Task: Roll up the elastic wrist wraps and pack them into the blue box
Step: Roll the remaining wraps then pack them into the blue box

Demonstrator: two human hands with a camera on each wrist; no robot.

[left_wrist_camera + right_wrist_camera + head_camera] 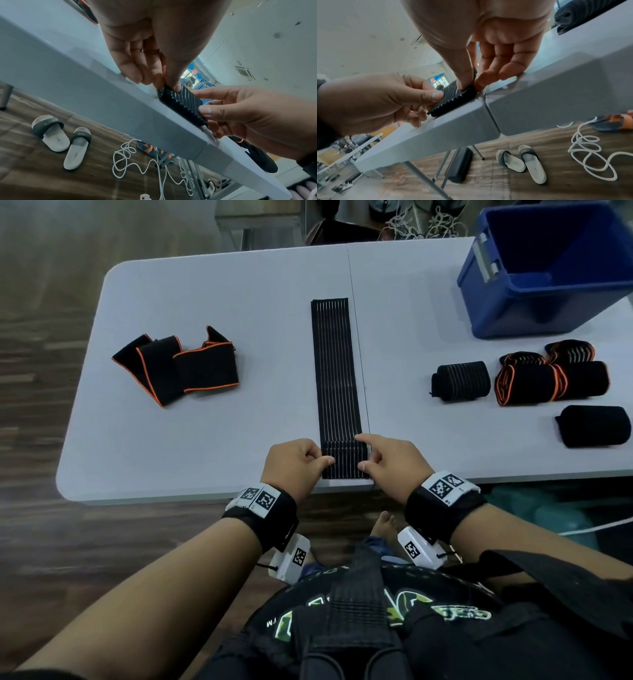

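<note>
A long black wrist wrap (335,371) with thin pale stripes lies flat down the middle of the grey table (239,302). Its near end (181,102) is folded over at the table's front edge. My left hand (298,462) pinches the left side of that fold between thumb and fingers. My right hand (387,457) pinches the right side (462,92), its index finger stretched over the wrap. The blue box (548,268) stands open at the far right corner.
An unrolled black wrap with orange edging (178,364) lies at the left. Several rolled wraps (534,381) sit at the right, in front of the box. Slippers (522,161) and a white cord (587,146) lie on the wooden floor under the table.
</note>
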